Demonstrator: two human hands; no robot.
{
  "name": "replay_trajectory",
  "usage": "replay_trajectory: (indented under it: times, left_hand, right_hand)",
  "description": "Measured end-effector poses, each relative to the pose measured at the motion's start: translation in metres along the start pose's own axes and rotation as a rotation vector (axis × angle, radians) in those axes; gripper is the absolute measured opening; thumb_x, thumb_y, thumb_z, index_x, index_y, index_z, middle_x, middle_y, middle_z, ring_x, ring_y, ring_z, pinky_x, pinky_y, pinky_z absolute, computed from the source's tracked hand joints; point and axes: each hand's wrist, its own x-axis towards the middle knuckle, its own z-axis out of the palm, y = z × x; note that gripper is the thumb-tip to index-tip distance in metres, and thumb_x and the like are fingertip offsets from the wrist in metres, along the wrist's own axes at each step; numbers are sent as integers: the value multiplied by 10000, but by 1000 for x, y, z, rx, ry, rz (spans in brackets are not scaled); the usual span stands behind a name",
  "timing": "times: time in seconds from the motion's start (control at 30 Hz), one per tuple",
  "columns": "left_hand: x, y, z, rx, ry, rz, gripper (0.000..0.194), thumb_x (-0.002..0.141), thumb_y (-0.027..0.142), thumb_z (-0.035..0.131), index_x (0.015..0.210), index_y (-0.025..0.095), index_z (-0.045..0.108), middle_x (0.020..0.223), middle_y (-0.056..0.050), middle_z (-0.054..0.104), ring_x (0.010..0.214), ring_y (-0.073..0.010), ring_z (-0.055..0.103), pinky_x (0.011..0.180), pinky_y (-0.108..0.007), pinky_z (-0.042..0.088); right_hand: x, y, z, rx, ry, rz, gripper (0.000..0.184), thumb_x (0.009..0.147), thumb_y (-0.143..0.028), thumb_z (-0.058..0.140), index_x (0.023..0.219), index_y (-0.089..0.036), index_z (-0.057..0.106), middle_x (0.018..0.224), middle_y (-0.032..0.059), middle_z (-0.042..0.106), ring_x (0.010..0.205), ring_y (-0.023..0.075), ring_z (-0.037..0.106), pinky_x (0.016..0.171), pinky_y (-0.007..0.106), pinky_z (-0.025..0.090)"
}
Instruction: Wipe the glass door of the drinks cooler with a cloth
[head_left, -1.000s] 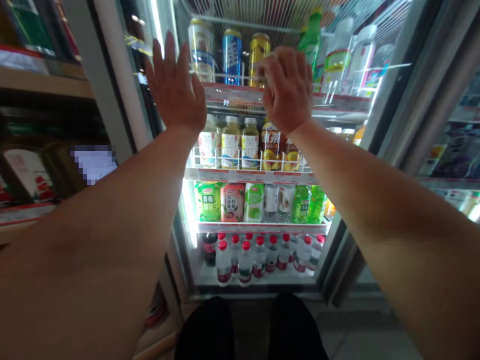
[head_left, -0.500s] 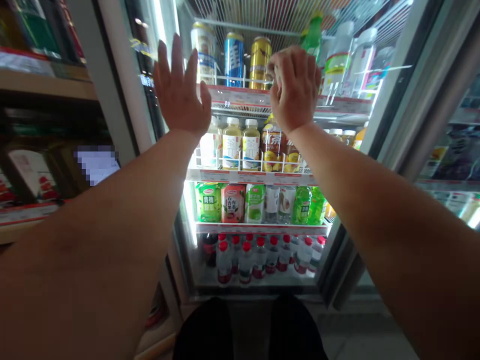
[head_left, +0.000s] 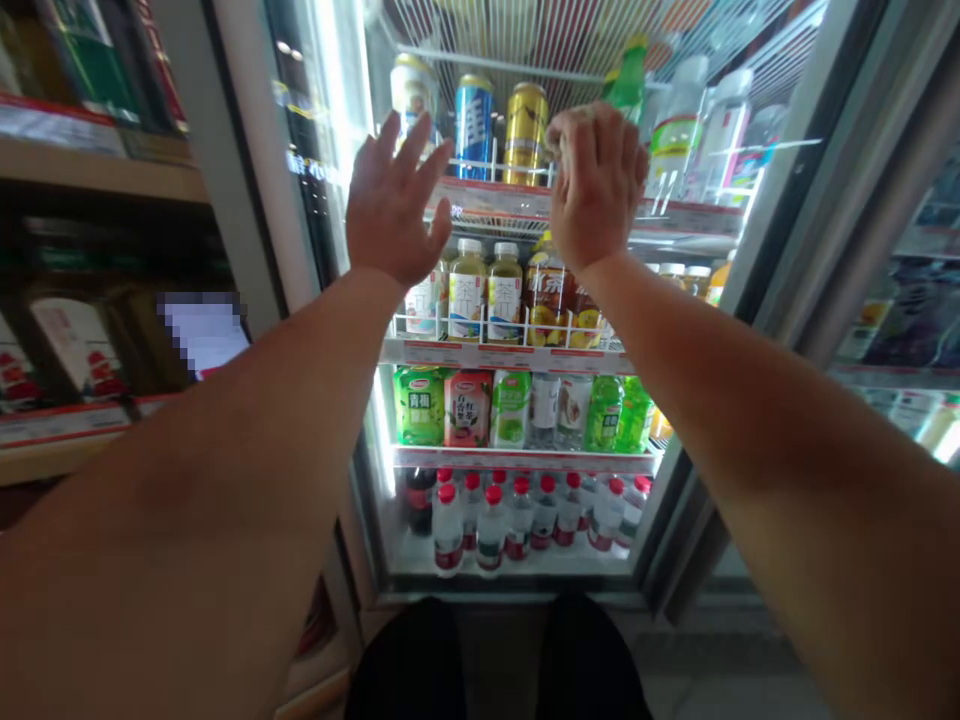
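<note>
My left hand (head_left: 397, 205) is raised with its fingers spread, holding nothing, in front of the upper left of a lit drinks fridge. A pale can (head_left: 412, 90) is partly covered by its fingers, beside a blue can (head_left: 474, 125). My right hand (head_left: 598, 185) is up at the same height with its fingers curled downward. Whatever is inside it, if anything, is hidden from me. Closest to it are a gold can (head_left: 526, 135) on its left and a green bottle (head_left: 630, 80) behind it. Faint reflections float before the shelves, like those on glass.
Lower shelves carry tea bottles (head_left: 505, 290), green and red drinks (head_left: 466, 408) and red-capped water bottles (head_left: 491, 530). A metal frame (head_left: 832, 230) runs down the right side. On the left stands a wooden shelf (head_left: 97, 172) with packaged goods. My dark-clad legs (head_left: 405, 660) are below.
My left hand has moved right and a little down, its fingers still spread. The right hand stays curled and has shifted only slightly. The view has tilted a little.
</note>
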Motion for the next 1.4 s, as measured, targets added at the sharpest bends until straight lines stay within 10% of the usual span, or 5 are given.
replay_trajectory:
  times: [0.2, 0.47, 0.9, 1.13, 1.4]
  left_hand:
    - [0, 2, -2, -21, 1, -14, 728, 849, 447, 625, 1558, 352, 492, 1674, 172, 263, 1621, -162, 112, 1366, -434, 47]
    - [0, 2, -1, -13, 27, -140, 827, 799, 557, 601, 1581, 333, 452, 1701, 178, 169, 1618, -122, -6, 1353, -304, -42]
    - [-3, -7, 5, -38, 80, -128, 729, 886, 592, 534, 1568, 349, 444, 1696, 195, 200, 1622, -124, 45, 1370, -377, -9]
    - [-4, -6, 5, 73, 62, -103, 704, 954, 525, 511, 1593, 239, 430, 1723, 85, 224, 1628, -201, 85, 1372, -462, 57]
    - [-4, -9, 9, 142, 104, -36, 672, 934, 354, 569, 1583, 219, 455, 1716, 32, 274, 1618, -230, 156, 1356, -494, 132]
  right_hand:
    - [0, 0, -3, 37, -188, -124, 349, 979, -226, 444, 1262, -325, 625, 1390, 82, 623, 1260, 312, 505, 1085, 482, 384]
    - [13, 15, 26, 72, 207, 239, 440, 1047, -268, 311, 1409, -165, 539, 1493, 204, 544, 1378, 279, 437, 1172, 489, 337]
    - [14, 7, 0, 206, -235, -223, 455, 1017, -137, 428, 1378, -304, 646, 1518, 86, 581, 1429, 241, 500, 1139, 439, 437]
    - [50, 26, 13, 77, 110, 215, 450, 1003, -35, 401, 1347, -147, 669, 1387, 153, 646, 1318, 269, 541, 1157, 462, 408]
    - [17, 24, -7, 147, -297, -271, 479, 1017, -409, 463, 1480, -332, 559, 1638, 1, 472, 1511, 286, 355, 1245, 537, 266]
